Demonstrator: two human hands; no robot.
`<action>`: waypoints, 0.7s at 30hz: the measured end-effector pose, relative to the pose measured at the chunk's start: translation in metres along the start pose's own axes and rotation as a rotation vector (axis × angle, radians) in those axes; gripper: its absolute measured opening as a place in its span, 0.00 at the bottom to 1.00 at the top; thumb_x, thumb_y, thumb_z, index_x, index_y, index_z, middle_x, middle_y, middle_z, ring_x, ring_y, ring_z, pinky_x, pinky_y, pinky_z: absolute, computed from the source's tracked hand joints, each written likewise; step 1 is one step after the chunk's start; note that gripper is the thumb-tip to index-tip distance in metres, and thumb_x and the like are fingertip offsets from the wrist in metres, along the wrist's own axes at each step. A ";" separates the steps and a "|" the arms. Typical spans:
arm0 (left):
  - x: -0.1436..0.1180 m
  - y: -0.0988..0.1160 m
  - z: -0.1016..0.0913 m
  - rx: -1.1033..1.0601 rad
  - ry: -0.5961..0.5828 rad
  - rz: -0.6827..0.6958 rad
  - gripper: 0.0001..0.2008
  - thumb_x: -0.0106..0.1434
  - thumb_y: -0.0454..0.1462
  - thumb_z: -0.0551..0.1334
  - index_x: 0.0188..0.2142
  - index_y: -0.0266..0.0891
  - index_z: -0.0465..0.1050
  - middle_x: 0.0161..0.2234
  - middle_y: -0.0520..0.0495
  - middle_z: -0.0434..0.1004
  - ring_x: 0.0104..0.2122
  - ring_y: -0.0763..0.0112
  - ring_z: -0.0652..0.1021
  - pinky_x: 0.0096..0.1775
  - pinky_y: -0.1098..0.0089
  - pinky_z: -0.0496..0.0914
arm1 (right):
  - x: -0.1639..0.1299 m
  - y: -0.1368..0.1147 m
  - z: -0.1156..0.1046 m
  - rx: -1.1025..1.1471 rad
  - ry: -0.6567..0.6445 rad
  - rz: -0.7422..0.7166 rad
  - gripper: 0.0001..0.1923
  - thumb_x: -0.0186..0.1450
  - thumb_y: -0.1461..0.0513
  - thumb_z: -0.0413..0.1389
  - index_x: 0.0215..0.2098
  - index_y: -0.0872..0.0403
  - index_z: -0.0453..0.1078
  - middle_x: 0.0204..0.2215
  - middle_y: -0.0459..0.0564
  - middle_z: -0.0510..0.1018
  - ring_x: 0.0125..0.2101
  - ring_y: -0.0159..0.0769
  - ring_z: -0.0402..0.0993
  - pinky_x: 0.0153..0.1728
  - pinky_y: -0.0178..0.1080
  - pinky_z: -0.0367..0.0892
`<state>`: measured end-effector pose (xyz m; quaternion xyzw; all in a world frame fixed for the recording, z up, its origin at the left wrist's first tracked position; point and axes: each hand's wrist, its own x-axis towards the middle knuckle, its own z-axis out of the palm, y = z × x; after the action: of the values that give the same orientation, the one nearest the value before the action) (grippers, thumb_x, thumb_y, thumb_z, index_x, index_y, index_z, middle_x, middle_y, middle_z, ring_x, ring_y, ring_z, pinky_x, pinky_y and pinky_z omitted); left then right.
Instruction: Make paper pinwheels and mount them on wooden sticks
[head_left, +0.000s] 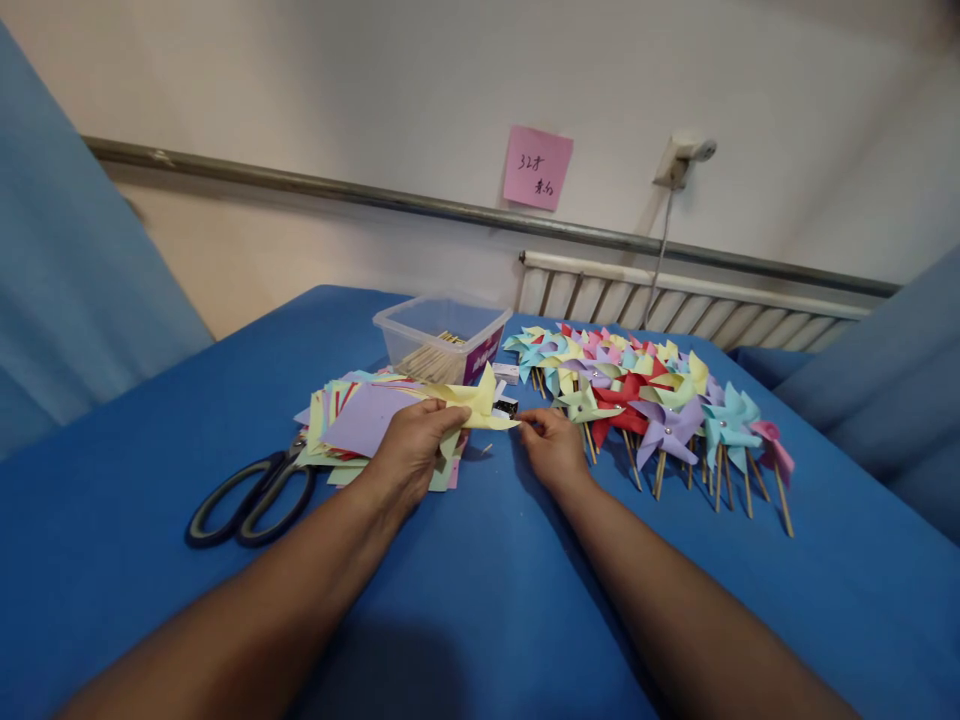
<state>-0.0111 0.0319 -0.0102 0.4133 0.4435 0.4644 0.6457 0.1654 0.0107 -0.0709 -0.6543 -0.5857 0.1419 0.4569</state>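
the left hand (409,450) pinches a folded yellow pinwheel (474,405) just right of the paper stack (360,420); the right hand (551,450) pinches its tip. many finished pinwheels (645,400) lie further right (plenty of paper left, judging by the stack).

We see the scene in soft, even indoor light that seems to fall from above, bright enough to keep colours vivid. Our arms cast a dim, diffuse shadow on the blue surface (480,620) near the bottom edge. No glare shows. The wide lens bows the wall rail (375,195) and stretches the left and right edges. The note (537,167) on the far wall is slightly soft; the near forearms blur a little.
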 end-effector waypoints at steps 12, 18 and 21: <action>-0.002 0.005 0.001 -0.090 0.077 0.017 0.08 0.44 0.32 0.67 0.22 0.33 0.69 0.17 0.52 0.70 0.18 0.75 0.70 0.21 0.73 0.67 | 0.037 -0.024 0.003 -0.452 -0.222 0.002 0.12 0.60 0.61 0.54 0.38 0.51 0.78 0.36 0.53 0.80 0.38 0.41 0.75 0.38 0.37 0.64; -0.005 0.006 0.004 -0.093 0.051 0.003 0.07 0.46 0.32 0.67 0.22 0.33 0.69 0.16 0.52 0.69 0.16 0.76 0.69 0.21 0.74 0.66 | 0.038 -0.027 -0.002 -0.583 -0.290 0.041 0.13 0.61 0.60 0.53 0.40 0.51 0.77 0.36 0.55 0.81 0.36 0.43 0.77 0.33 0.37 0.63; -0.005 0.006 0.004 -0.099 0.042 -0.003 0.07 0.45 0.32 0.67 0.23 0.33 0.69 0.17 0.52 0.70 0.17 0.75 0.69 0.21 0.74 0.66 | 0.035 -0.030 -0.002 -0.623 -0.293 0.011 0.14 0.62 0.62 0.51 0.42 0.51 0.76 0.38 0.55 0.80 0.38 0.42 0.76 0.34 0.36 0.62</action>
<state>-0.0094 0.0279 -0.0030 0.3703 0.4341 0.4934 0.6565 0.1569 0.0379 -0.0344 -0.7383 -0.6566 0.0513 0.1455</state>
